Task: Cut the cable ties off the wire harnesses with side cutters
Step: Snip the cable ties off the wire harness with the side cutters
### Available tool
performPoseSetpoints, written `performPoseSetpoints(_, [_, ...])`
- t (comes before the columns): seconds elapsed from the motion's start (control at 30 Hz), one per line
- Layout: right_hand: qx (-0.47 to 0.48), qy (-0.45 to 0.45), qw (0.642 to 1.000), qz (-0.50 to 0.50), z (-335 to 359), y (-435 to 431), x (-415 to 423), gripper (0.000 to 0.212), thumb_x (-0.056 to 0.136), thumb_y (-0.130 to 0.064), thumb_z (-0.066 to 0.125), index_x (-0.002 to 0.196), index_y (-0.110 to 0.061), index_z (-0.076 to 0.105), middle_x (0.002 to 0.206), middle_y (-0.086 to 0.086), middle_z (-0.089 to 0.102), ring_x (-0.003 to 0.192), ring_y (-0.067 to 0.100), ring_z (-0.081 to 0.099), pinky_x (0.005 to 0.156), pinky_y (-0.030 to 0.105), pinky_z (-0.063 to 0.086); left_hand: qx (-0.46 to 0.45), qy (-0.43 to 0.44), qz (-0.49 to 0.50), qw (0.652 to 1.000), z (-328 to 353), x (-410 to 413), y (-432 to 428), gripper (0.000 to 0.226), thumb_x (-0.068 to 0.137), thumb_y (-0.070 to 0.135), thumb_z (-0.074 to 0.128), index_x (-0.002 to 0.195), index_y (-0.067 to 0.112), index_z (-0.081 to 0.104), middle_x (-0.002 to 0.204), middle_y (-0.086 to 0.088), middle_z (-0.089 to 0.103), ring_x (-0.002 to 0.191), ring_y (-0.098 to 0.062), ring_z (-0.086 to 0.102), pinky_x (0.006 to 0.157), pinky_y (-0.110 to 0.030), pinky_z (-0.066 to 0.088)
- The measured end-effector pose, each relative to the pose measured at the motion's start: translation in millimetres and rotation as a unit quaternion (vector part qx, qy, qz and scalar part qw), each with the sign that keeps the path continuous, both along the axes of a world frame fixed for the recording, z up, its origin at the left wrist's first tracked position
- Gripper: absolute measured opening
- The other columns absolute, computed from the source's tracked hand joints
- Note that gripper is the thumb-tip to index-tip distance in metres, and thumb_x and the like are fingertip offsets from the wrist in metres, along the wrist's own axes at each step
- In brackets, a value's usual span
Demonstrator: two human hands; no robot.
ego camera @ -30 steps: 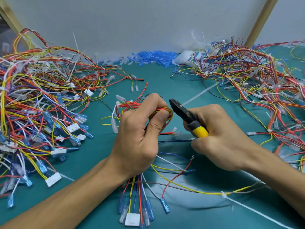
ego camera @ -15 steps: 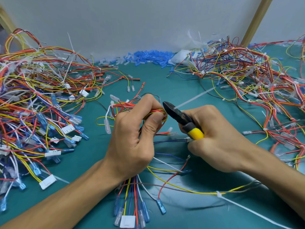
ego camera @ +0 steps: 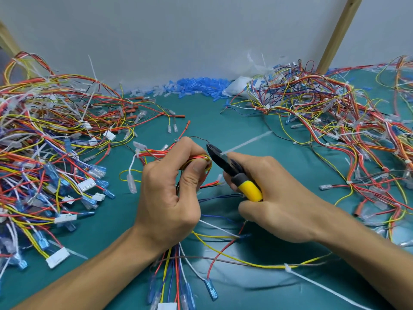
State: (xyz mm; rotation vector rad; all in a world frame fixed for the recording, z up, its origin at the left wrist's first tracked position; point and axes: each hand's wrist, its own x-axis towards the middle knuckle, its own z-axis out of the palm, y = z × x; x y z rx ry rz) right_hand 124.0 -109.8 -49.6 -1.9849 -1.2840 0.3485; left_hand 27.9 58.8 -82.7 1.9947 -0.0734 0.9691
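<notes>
My left hand [ego camera: 169,193] grips a bent bundle of red, orange and yellow harness wires [ego camera: 199,158], thumb pressed on the loop. The same harness trails below my wrist to blue terminals and a white connector [ego camera: 167,306]. My right hand [ego camera: 274,198] holds side cutters [ego camera: 225,163] by the yellow and grey handle, dark jaws pointing up-left, their tip just right of the wire loop. A long white cable tie tail [ego camera: 245,142] runs up-right from the jaws. Another white cable tie [ego camera: 288,268] sits on the trailing wires lower right.
Large heaps of harnesses lie on the green mat: one at the left [ego camera: 51,153], one at the right [ego camera: 335,135]. Loose blue terminal sleeves [ego camera: 196,86] line the back wall. A wooden post [ego camera: 337,34] leans at the back right.
The view shifted slightly; both hands stay together. The cutter jaws sit a little closer to the wire loop held in my left hand.
</notes>
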Motion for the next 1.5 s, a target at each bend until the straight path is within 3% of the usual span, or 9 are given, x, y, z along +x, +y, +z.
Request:
performPoseSetpoints(0.23, [0.019,-0.046,0.999,-0.017,-8,2,0,0.027,0.074,-0.016,0.057,0.100,-0.012,0.049,0.075,-0.001,0.044,0.076,0.028,0.045,0.073,0.048,0.048,0.012,-0.013,0.021,1.000,4,0,-2,0.020,0.108,0.021,0.046,0.090,0.015,0.054,0.066,0.014,0.046,0.054,-0.014,0.046,0.051,-0.025,0.033])
performPoseSetpoints(0.4, [0.070,-0.067,0.992,-0.084,-11,7,-1,0.043,0.077,-0.034,0.092,0.092,-0.022,0.053,0.081,-0.011,0.048,0.072,0.008,0.048,0.062,0.019,0.035,0.012,-0.007,0.042,0.999,3,0,0,0.021,0.107,0.018,0.046,0.088,0.015,0.054,0.064,0.005,0.048,0.053,-0.017,0.046,0.050,-0.031,0.034])
performPoseSetpoints(0.53, [0.093,-0.054,0.989,-0.097,-12,10,-2,0.051,0.066,-0.060,0.093,0.085,-0.031,0.056,0.083,-0.007,0.051,0.072,0.007,0.048,0.062,0.018,0.034,0.005,-0.004,0.048,0.999,3,1,2,0.022,0.107,0.022,0.046,0.088,0.017,0.054,0.064,0.004,0.047,0.054,-0.020,0.046,0.049,-0.037,0.036])
performPoseSetpoints(0.8, [0.093,-0.056,0.988,-0.111,-20,13,-3,0.067,0.055,-0.065,0.096,0.085,-0.014,0.064,0.083,-0.006,0.049,0.076,0.015,0.048,0.066,0.025,0.039,0.015,-0.002,0.061,0.998,1,1,5,0.019,0.106,0.019,0.046,0.090,0.019,0.055,0.065,0.006,0.048,0.053,-0.018,0.047,0.048,-0.037,0.037])
performPoseSetpoints(0.97, [0.112,0.023,0.988,-0.104,-27,13,-9,0.062,0.068,-0.067,0.087,0.116,-0.032,0.069,0.105,-0.014,0.068,0.100,0.015,0.065,0.086,0.043,0.054,0.034,0.002,0.080,0.996,-1,0,7,0.018,0.104,0.014,0.047,0.090,0.021,0.057,0.067,0.005,0.050,0.053,-0.013,0.047,0.048,-0.032,0.035])
performPoseSetpoints(1.1, [0.060,-0.038,0.995,-0.063,-37,11,-10,0.077,0.081,-0.059,0.082,0.145,-0.034,0.048,0.127,-0.015,0.052,0.113,0.004,0.055,0.100,0.038,0.049,0.021,-0.002,0.093,0.995,-2,3,9,0.020,0.105,0.016,0.047,0.088,0.022,0.056,0.067,0.008,0.051,0.055,-0.011,0.048,0.051,-0.026,0.035])
performPoseSetpoints(1.23, [0.075,-0.060,0.990,-0.099,-40,12,-6,0.072,0.089,-0.048,0.081,0.148,-0.025,0.048,0.115,-0.007,0.049,0.096,0.007,0.054,0.087,0.018,0.044,0.023,-0.008,0.096,0.995,1,4,7,0.020,0.107,0.016,0.047,0.088,0.018,0.055,0.066,0.005,0.049,0.055,-0.014,0.047,0.051,-0.030,0.036])
performPoseSetpoints(1.4, [0.183,-0.074,0.971,-0.134,-31,12,-2,0.040,0.085,-0.044,0.085,0.113,-0.021,0.068,0.094,-0.012,0.063,0.086,0.006,0.060,0.074,0.017,0.046,0.017,-0.040,0.117,0.992,4,5,13,0.024,0.109,0.021,0.044,0.087,0.016,0.052,0.067,0.003,0.049,0.055,-0.016,0.046,0.051,-0.033,0.035])
performPoseSetpoints(1.5, [0.188,-0.084,0.971,-0.121,-27,13,-4,0.033,0.090,-0.042,0.077,0.114,-0.020,0.072,0.094,-0.009,0.065,0.086,0.010,0.060,0.077,0.016,0.045,0.019,-0.034,0.123,0.992,4,7,14,0.023,0.108,0.020,0.045,0.087,0.015,0.052,0.066,0.002,0.047,0.055,-0.021,0.045,0.050,-0.040,0.036])
